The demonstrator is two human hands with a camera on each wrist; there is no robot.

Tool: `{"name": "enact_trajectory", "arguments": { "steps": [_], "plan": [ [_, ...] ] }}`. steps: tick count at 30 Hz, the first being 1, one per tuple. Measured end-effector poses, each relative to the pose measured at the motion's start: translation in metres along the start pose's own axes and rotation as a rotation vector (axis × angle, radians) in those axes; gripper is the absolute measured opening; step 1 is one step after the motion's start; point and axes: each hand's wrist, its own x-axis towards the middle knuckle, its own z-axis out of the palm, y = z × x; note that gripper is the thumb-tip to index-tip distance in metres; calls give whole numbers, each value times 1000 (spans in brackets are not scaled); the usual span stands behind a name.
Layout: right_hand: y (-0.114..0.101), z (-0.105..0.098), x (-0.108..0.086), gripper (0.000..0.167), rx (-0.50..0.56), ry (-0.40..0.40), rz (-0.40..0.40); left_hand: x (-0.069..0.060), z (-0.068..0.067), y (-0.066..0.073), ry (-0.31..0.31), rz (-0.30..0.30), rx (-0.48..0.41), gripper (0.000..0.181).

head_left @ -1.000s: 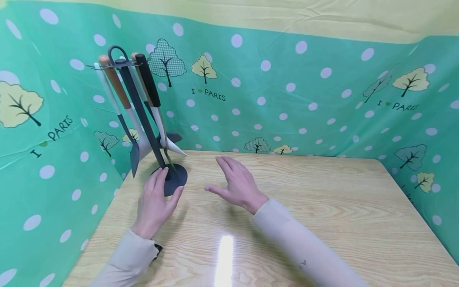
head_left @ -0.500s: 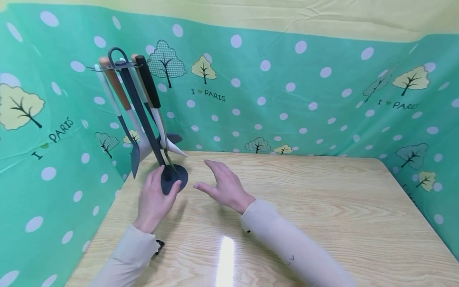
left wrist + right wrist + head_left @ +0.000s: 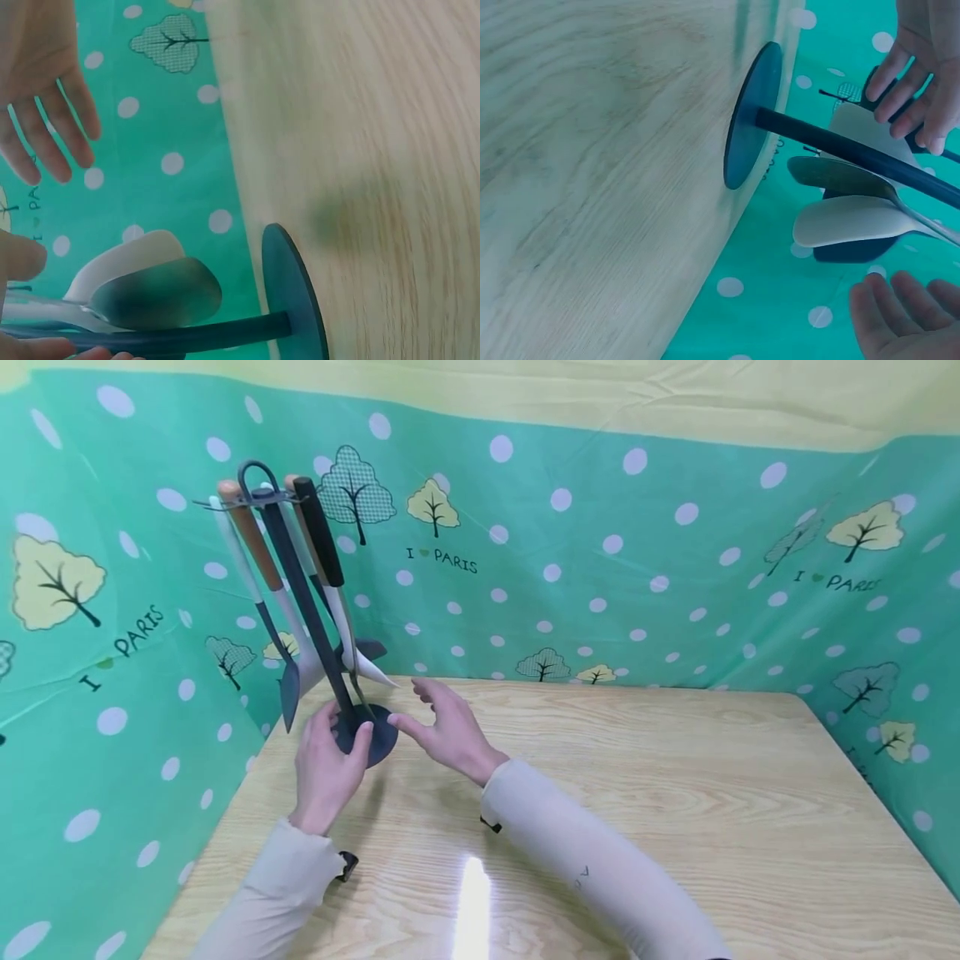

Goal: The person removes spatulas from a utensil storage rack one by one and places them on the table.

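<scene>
A dark utensil stand, its pole (image 3: 311,610) rising from a round base (image 3: 381,745), stands at the table's left back. My left hand (image 3: 326,768) is at the near-left side of the base, thumb spread from the fingers. In the right wrist view that hand (image 3: 922,86) has its fingers extended beside the pole (image 3: 855,154); contact cannot be told. Right of the base, my right hand (image 3: 453,735) is held with fingers apart and holds nothing. Several utensils hang from the top ring, among them one with a black handle (image 3: 318,531) and one with a brown handle (image 3: 255,547).
The wooden table (image 3: 637,777) extends right and toward the front, with a bright reflection near its front. Green dotted cloth (image 3: 600,577) hangs behind the table and along both sides. Spatula and spoon heads stick out around the pole's lower half.
My right hand has moved left toward the stand's base. My left hand has shifted only slightly, its thumb now over the base's near edge. The stand looks unmoved on the table.
</scene>
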Motion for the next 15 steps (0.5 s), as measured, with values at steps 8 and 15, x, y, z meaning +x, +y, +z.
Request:
{"name": "enact_trajectory", "arguments": {
  "steps": [8, 15],
  "plan": [
    [-4, 8, 21, 55, 186, 32, 46, 8, 5, -4, 31, -41, -52, 53],
    [-13, 17, 35, 48, 238, 47, 64, 13, 5, -10, 45, -83, -127, 52]
  ]
}}
